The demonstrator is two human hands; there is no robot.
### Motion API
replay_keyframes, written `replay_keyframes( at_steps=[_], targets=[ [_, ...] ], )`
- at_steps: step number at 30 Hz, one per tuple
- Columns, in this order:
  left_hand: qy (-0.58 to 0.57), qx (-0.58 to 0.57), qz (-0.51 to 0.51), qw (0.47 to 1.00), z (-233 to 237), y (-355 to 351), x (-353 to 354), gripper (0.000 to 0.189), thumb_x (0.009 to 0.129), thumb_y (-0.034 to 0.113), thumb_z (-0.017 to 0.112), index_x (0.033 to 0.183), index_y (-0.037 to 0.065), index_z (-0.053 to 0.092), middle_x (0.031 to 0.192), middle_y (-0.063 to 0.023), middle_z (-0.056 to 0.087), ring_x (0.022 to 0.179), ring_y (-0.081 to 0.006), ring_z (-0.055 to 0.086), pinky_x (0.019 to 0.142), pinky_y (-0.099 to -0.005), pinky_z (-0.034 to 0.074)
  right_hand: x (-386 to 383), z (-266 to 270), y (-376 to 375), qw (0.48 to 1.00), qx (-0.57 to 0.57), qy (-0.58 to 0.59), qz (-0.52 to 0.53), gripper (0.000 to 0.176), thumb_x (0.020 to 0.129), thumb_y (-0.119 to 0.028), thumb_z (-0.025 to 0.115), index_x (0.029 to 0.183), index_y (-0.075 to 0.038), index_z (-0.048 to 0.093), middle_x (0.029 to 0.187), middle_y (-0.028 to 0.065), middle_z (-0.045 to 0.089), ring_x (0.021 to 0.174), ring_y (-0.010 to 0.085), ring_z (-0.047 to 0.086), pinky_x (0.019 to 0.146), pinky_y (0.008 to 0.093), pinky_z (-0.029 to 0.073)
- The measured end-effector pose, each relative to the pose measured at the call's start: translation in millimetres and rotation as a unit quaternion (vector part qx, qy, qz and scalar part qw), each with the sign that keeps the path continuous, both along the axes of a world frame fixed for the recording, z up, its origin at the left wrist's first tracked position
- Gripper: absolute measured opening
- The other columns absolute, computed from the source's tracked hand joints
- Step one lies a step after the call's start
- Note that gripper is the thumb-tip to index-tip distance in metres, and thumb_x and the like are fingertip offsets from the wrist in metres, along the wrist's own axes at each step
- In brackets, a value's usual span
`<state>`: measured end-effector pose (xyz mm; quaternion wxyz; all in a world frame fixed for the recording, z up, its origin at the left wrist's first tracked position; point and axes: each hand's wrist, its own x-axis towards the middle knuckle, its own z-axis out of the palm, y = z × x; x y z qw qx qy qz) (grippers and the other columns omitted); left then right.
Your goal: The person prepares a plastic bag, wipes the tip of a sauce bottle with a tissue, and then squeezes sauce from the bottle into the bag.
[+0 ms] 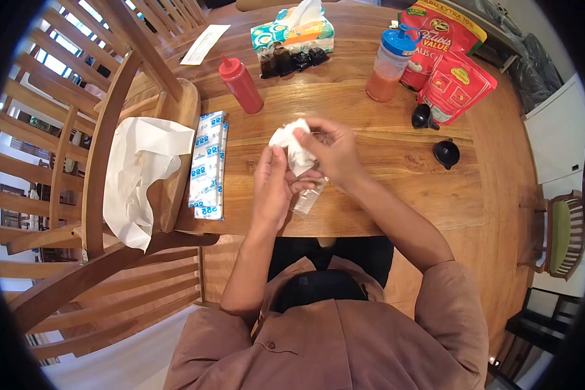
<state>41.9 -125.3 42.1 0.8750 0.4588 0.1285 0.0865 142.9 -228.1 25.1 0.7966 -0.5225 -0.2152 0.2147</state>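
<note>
I see white tissue (299, 153) held between left hand (273, 184) and right hand (336, 151), bodyward and right of the red bottle (241, 86)

From my feed I can read most on the large red plastic pouch (438, 40) standing at the far right of the wooden desk (409, 201). Its yellow top band shows "EXTRA 10%", with the word before it partly cut off by the picture's edge. A green patch below carries "LEBIH UNTUNG". Across the front I make out "elibis", its first letter unclear to me, then "VALUE", and under that a fragment, "AUS C". The smaller red pouch (458, 84) in front bears lettering in a yellow oval, too small for me. The flat white-and-blue wrapped packet (208, 166) repeats a blue triple mark, "555" or "SSS"; I can't tell which.
</note>
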Motion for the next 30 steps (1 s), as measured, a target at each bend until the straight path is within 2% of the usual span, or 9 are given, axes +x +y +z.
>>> replay_keyframes(
  at_steps=[1, 3, 8, 12, 21, 23, 25, 27, 30],
  targets=[
    [-0.001, 0.001, 0.001, 1.000, -1, 2, -1, 0.032, 0.101, 0.018, 0.057, 0.127, 0.001, 0.048, 0.103, -0.0108, 0.067, 0.084, -0.0148, 0.068, 0.068, -0.0248, 0.057, -1, -2, 0, 1.000, 0.001, -0.001, 0.001, 0.020, 0.091, -0.014, 0.070, 0.107, -0.001, 0.070, 0.091, 0.0058, 0.070, 0.079, 0.0126, 0.064, 0.069, 0.0256, 0.052],
    [-0.016, 0.103, 0.099, 0.990, -7, 11, -6, 0.025, 0.101, 0.017, 0.057, 0.119, 0.001, 0.057, 0.101, -0.0090, 0.069, 0.087, -0.0139, 0.069, 0.071, -0.0251, 0.058, -1, -2, -1, 0.889, -0.101, -0.431, -0.116, 0.021, 0.084, -0.010, 0.074, 0.104, -0.003, 0.071, 0.089, 0.0066, 0.070, 0.086, 0.0187, 0.064, 0.072, 0.0299, 0.051],
    [-0.039, 0.168, 0.142, 0.975, -7, 28, -28, 0.025, 0.097, 0.012, 0.064, 0.119, -0.001, 0.061, 0.103, -0.0089, 0.070, 0.091, -0.0102, 0.067, 0.075, -0.0225, 0.056, -16, 3, 3, 0.923, -0.051, -0.381, -0.008, 0.026, 0.079, -0.010, 0.075, 0.103, -0.002, 0.070, 0.102, 0.0120, 0.066, 0.095, 0.0273, 0.062, 0.084, 0.0359, 0.050],
    [0.000, 0.475, 0.295, 0.829, 9, 78, -54, 0.020, 0.089, 0.001, 0.070, 0.109, -0.002, 0.066, 0.094, -0.0068, 0.069, 0.081, -0.0106, 0.065, 0.070, -0.0238, 0.053, -20, 10, 3, 0.894, -0.114, -0.432, 0.041, 0.045, 0.081, -0.013, 0.074, 0.123, -0.004, 0.059, 0.120, 0.0164, 0.056, 0.102, 0.0301, 0.062, 0.086, 0.0375, 0.051],
    [0.086, 0.496, 0.430, 0.749, 38, 163, -58, 0.016, 0.088, 0.005, 0.069, 0.103, 0.000, 0.069, 0.084, -0.0039, 0.067, 0.066, -0.0043, 0.055, 0.056, -0.0201, 0.042, -32, 48, 108, 0.845, -0.186, -0.501, 0.009, 0.064, 0.082, -0.019, 0.074, 0.134, 0.001, 0.043, 0.130, 0.0237, 0.054, 0.113, 0.0413, 0.059, 0.090, 0.0472, 0.052],
    [0.073, 0.580, 0.409, 0.701, 28, 178, -54, 0.021, 0.089, 0.008, 0.069, 0.108, -0.003, 0.071, 0.084, -0.0057, 0.068, 0.066, -0.0076, 0.057, 0.059, -0.0234, 0.045, -36, 51, 139, 0.849, -0.215, -0.482, 0.028, 0.064, 0.082, -0.018, 0.073, 0.135, 0.001, 0.043, 0.128, 0.0232, 0.055, 0.111, 0.0411, 0.060, 0.089, 0.0474, 0.052],
    [0.132, 0.547, 0.387, 0.730, 38, 173, -53, 0.026, 0.090, 0.012, 0.069, 0.110, -0.005, 0.070, 0.093, -0.0106, 0.070, 0.074, -0.0144, 0.061, 0.070, -0.0289, 0.051, -32, 50, 163, 0.850, -0.246, -0.463, 0.044, 0.064, 0.082, -0.017, 0.073, 0.136, 0.000, 0.043, 0.125, 0.0227, 0.057, 0.109, 0.0409, 0.061, 0.088, 0.0475, 0.052],
    [0.113, 0.657, 0.386, 0.637, 34, 181, -52, 0.030, 0.092, 0.015, 0.067, 0.112, -0.006, 0.069, 0.100, -0.0146, 0.070, 0.085, -0.0204, 0.064, 0.082, -0.0336, 0.051, -27, 52, 177, 0.851, -0.272, -0.438, 0.097, 0.063, 0.081, -0.014, 0.072, 0.135, 0.000, 0.044, 0.118, 0.0215, 0.061, 0.105, 0.0401, 0.062, 0.086, 0.0475, 0.053],
    [0.154, 0.587, 0.384, 0.695, 32, 188, -52, 0.034, 0.094, 0.018, 0.065, 0.116, -0.008, 0.067, 0.107, -0.0155, 0.066, 0.093, -0.0216, 0.064, 0.086, -0.0335, 0.050, -30, 51, 176, 0.895, -0.192, -0.403, 0.015, 0.043, 0.083, -0.013, 0.069, 0.121, 0.001, 0.056, 0.109, 0.0199, 0.064, 0.105, 0.0394, 0.063, 0.086, 0.0475, 0.053]
  ],
)
